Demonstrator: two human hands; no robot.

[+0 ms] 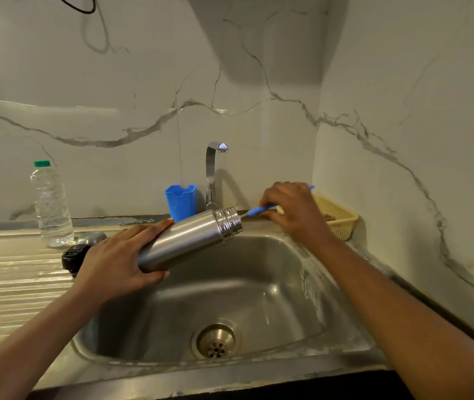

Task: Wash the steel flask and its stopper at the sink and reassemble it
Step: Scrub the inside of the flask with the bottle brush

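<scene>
One flask (189, 241), one stopper (74, 256), one brush (259, 210), one bottle (52, 206), one blue cup (181, 202), one basket (339, 217), one tap (211, 168), one sink (259, 284). Two hands: left hand (114, 255), right hand (296, 209).

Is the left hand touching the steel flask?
Touching. The head view shows the left hand wrapped round the lower body of the steel flask, thumb underneath.

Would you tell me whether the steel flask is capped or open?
Open: the steel flask has a bare threaded neck, a blue brush reaches its mouth, and the black stopper lies apart.
</scene>
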